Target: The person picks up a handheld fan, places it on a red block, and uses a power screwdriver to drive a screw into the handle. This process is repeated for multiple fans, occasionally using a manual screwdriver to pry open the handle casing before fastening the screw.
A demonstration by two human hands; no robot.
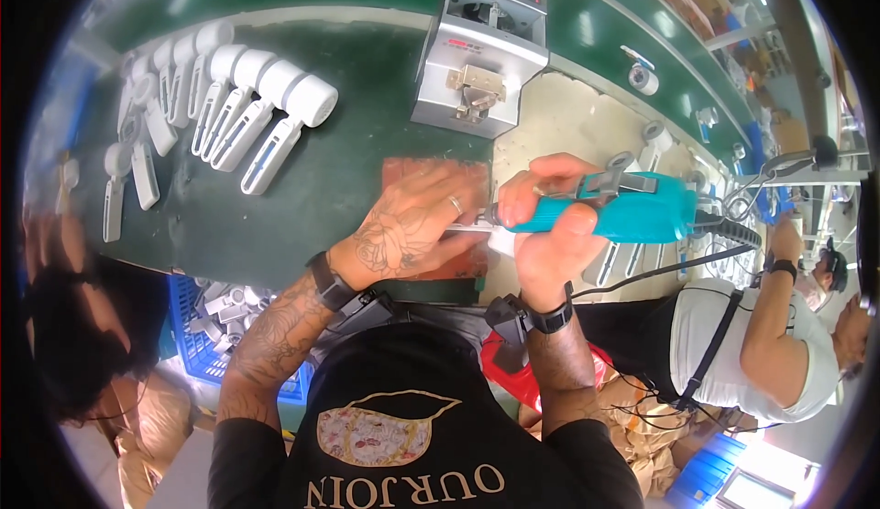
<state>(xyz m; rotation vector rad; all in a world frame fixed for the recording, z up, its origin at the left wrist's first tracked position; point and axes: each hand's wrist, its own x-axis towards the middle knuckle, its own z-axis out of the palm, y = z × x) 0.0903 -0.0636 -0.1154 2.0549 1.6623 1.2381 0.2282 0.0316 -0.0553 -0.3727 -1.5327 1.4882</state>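
Note:
My right hand [550,234] is wrapped round a teal electric screwdriver [646,211], which lies nearly level with its cord running off to the right. The dark nose of the tool points left, toward my left hand [412,220]. That hand bends over a reddish-brown mat [403,174], its fingers holding a small white plastic part [475,226] right at the screwdriver's tip. Most of the part is covered by my fingers, and I cannot tell whether the tip touches a screw.
Several white handheld fans [275,147] lie in rows on the green table at left. A grey metal machine [481,60] stands beyond my hands. Left of my lap, a blue basket [197,353] holds white parts. People sit on both sides; more white fans lie at right.

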